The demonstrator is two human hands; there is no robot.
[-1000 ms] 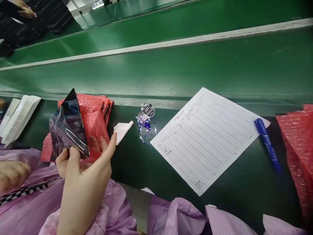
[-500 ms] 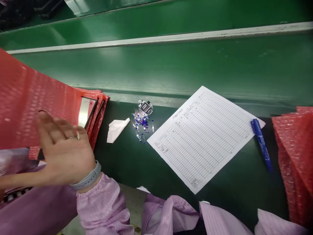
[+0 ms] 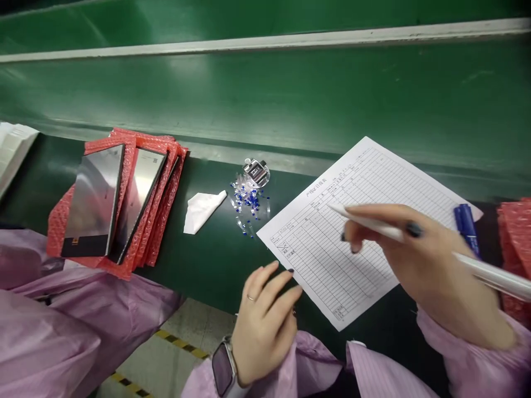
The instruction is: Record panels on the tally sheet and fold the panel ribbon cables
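Note:
A printed form sheet lies on the dark green table. My right hand hovers over its right part, closed round a white pen whose tip points left above the sheet. My left hand, with a ring and a wristwatch, rests at the sheet's lower left edge with fingers loosely stretched out and nothing in them. A blue marker lies by the sheet's right corner, partly behind my right hand.
At the left, a stack of red bubble wrap carries two dark glossy panels. A white tissue, small blue and clear bits and a metal counter lie mid-table. More red wrap sits right. A green conveyor belt runs behind.
A dark panel was held up, then a red bubble-wrap sheet swept across the left. Now panels lie on the red stack and both hands are at the form, the right holding a pen.

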